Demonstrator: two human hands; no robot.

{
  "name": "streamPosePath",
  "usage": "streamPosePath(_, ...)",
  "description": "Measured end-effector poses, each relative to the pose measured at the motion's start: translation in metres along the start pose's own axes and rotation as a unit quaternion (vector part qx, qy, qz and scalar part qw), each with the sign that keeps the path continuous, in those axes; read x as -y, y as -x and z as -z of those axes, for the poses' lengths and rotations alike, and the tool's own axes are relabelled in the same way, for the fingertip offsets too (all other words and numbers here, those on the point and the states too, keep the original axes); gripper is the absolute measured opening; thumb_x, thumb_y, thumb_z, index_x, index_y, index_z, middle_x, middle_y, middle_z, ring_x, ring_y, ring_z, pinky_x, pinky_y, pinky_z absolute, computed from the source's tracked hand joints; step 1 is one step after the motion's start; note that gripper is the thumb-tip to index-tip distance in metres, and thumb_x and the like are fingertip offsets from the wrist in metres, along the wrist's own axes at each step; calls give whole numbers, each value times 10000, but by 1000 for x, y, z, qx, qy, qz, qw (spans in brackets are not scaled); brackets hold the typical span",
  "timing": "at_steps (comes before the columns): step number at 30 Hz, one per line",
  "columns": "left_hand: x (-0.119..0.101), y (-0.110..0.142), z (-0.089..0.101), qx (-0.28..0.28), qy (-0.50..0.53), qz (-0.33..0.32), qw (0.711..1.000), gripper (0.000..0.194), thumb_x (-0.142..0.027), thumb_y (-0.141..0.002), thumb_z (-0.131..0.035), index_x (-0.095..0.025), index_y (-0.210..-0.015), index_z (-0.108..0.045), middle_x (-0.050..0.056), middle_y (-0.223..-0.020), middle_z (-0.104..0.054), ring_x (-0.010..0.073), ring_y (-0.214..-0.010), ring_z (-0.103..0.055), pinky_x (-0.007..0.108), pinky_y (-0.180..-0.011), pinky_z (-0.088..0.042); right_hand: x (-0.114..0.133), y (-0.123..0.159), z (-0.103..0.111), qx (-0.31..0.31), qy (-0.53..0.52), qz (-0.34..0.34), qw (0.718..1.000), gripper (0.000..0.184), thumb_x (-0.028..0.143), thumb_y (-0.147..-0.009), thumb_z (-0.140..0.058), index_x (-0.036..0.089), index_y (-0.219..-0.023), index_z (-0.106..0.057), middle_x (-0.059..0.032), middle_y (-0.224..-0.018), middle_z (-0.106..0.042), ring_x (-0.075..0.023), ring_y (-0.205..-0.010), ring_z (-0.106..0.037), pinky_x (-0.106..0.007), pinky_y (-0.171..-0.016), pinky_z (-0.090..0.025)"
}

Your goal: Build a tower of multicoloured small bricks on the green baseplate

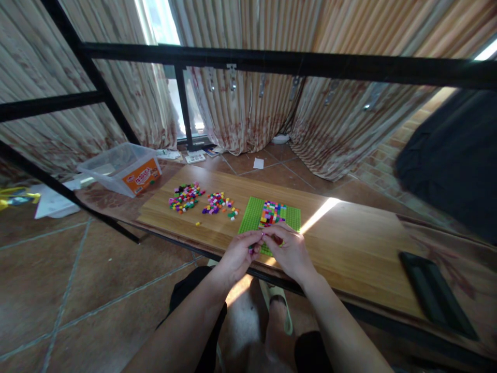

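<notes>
two bare hands meet over the near part of the green baseplate (250,211): left hand (237,255) has small bricks (252,250) in its curled fingers; right hand (291,252) is pinched narrow by a pink brick (263,234), can't tell if gripping it. multicol. brick block (273,212) sits on baseplate, just beyond. 2 loose brick piles, i.e. left pile (186,198) & nearer pile (217,203), on wood tabletop (349,233) w/ clear bin (120,168) beyond.
</notes>
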State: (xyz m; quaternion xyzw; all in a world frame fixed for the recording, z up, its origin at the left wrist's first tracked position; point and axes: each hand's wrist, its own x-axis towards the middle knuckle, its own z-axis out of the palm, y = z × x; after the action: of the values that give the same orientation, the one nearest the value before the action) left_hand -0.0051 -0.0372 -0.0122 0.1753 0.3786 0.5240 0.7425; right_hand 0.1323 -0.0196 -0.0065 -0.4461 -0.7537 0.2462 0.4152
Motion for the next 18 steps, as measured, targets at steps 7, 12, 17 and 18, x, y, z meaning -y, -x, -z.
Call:
streamPosePath(7,0,0,0,-6,0,8,1000,176,-214,-604,-765,-109,-693,-655,-23,-618,-511,39,-539,-409,181,-510,-287,0,0,1,1,4,-1,1000,129,199,-834,-562,229,-863,-684,-20,-856,-640,-139,-781,-618,-270,-703,-497)
streamPosePath(12,0,0,-1,-6,1,7,1000,172,-207,-603,-765,-108,-694,-657,-15,-637,-539,36,-536,-415,186,-520,-294,-1,0,1,0,5,-2,1000,128,208,-830,-567,231,-861,-688,-18,-851,-643,-138,-773,-622,-268,-689,-498)
streamPosePath(17,0,0,-1,-11,7,8,1000,175,-196,-588,-770,-109,-691,-659,-12,-650,-556,34,-537,-418,184,-522,-294,-1,0,1,-3,6,1,1000,120,222,-828,-570,231,-845,-689,-18,-842,-646,-140,-765,-624,-273,-690,-503)
streamPosePath(18,-1,0,-1,-12,9,7,1000,176,-197,-587,-771,-109,-691,-659,-13,-648,-555,35,-538,-420,184,-523,-295,-1,0,1,-2,6,1,1000,120,223,-829,-570,231,-847,-688,-18,-842,-646,-140,-766,-624,-273,-691,-503)
